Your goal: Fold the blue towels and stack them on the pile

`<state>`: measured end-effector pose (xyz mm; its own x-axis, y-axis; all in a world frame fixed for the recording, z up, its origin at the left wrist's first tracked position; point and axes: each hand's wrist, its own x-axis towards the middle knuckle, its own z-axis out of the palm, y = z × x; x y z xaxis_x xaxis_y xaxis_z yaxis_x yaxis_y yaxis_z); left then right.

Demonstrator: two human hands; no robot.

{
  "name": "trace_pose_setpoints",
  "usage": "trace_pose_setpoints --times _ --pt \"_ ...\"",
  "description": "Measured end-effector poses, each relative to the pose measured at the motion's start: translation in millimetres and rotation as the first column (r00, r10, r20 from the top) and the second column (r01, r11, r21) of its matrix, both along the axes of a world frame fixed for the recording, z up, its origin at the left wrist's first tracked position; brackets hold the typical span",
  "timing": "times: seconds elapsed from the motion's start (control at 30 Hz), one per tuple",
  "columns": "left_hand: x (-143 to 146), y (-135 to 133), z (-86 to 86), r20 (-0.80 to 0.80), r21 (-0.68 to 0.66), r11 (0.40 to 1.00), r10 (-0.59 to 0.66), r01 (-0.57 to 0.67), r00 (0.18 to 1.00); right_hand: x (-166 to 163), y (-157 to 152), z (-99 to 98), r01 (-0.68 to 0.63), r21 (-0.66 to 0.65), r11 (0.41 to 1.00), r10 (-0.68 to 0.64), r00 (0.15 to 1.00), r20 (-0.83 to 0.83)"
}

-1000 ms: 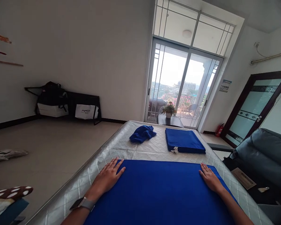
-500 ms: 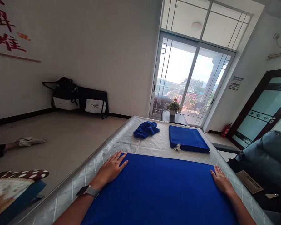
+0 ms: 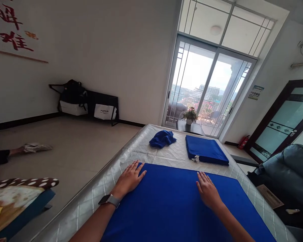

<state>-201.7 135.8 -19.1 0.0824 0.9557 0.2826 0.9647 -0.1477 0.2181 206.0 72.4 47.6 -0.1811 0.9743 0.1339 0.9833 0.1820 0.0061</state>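
Note:
A large blue cloth (image 3: 166, 201) lies spread flat over the near part of a silvery quilted mattress (image 3: 138, 153). At the cloth's far left corner rests my left hand (image 3: 129, 178), palm down with fingers stretched, a watch on its wrist. My right hand (image 3: 208, 189) lies flat on the cloth near its far edge, right of the middle, fingers extended. Beyond the cloth sit a crumpled blue cloth (image 3: 163, 138) and, to its right, a neat stack of folded blue cloth (image 3: 207, 149) with white tags at its front left corner.
A potted plant (image 3: 190, 115) stands on a dark table (image 3: 190, 127) before the glass sliding door. On the right is a dark leather sofa (image 3: 293, 168). Another person's foot (image 3: 36, 148) shows at left, above a polka-dot fabric (image 3: 27, 182). A black bench (image 3: 101, 97) holds bags.
My right hand has slid left from the cloth's far right corner towards its middle. My left hand stays at the far left corner. The view has shifted slightly.

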Motion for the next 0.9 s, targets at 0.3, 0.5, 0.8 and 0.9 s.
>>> trace_pose_setpoints --times 0.3,0.5,0.8,0.9 --pt "-5 2 -3.8 -0.084 0.056 0.994 -0.084 0.089 0.993 -229 -47 -14.4 -0.489 -0.05 0.871 0.433 0.813 -0.389" --pt "-4 4 -6.2 -0.041 0.045 0.998 -0.048 0.05 0.998 -222 -46 -21.1 -0.418 -0.101 0.903 0.349 0.849 -0.396" --pt "-3 1 -0.9 0.001 -0.018 0.999 -0.028 0.028 1.0 -105 -51 -10.6 -0.108 -0.241 0.964 0.049 0.969 -0.241" --pt "-3 0 3.0 0.0 -0.044 0.998 -0.034 0.034 0.999 -40 -55 -16.6 0.061 -0.261 0.963 -0.112 0.976 -0.185"
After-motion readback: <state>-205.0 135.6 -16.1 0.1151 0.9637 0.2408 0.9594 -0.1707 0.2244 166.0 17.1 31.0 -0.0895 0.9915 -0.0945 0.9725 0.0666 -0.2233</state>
